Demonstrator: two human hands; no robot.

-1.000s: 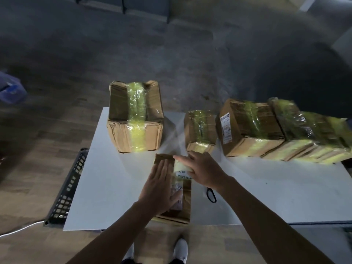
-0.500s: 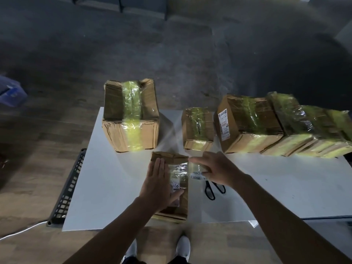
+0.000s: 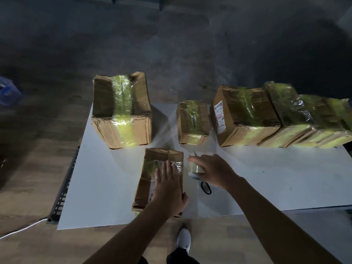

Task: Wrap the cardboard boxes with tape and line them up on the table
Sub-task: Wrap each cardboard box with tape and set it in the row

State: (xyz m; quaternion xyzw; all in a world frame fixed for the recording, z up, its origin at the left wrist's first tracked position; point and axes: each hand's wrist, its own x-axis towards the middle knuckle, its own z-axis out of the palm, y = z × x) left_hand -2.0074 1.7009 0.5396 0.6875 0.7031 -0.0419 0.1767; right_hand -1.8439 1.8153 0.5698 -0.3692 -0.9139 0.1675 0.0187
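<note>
A flat cardboard box [image 3: 150,180] lies at the near edge of the white table [image 3: 106,183], with a band of clear tape across its top. My left hand [image 3: 168,189] rests flat on it, fingers together and stretched out. Just right of the box my right hand [image 3: 211,172] grips a roll of clear tape [image 3: 193,171], with the tape running from the roll onto the box. Behind stand taped boxes: a large one [image 3: 122,113] at the back left, a small one [image 3: 193,122] in the middle, and a row [image 3: 247,117] stretching to the right.
Black-handled scissors [image 3: 206,187] lie on the table under my right wrist. A black perforated rack [image 3: 62,189] leans beside the table's left edge, with a white cable [image 3: 21,228] on the wooden floor. A blue object [image 3: 8,92] sits far left. My shoe [image 3: 183,240] shows below the table.
My right hand has drawn the tape roll off the box top to the right and down beside it. My left hand stays pressed on the box.
</note>
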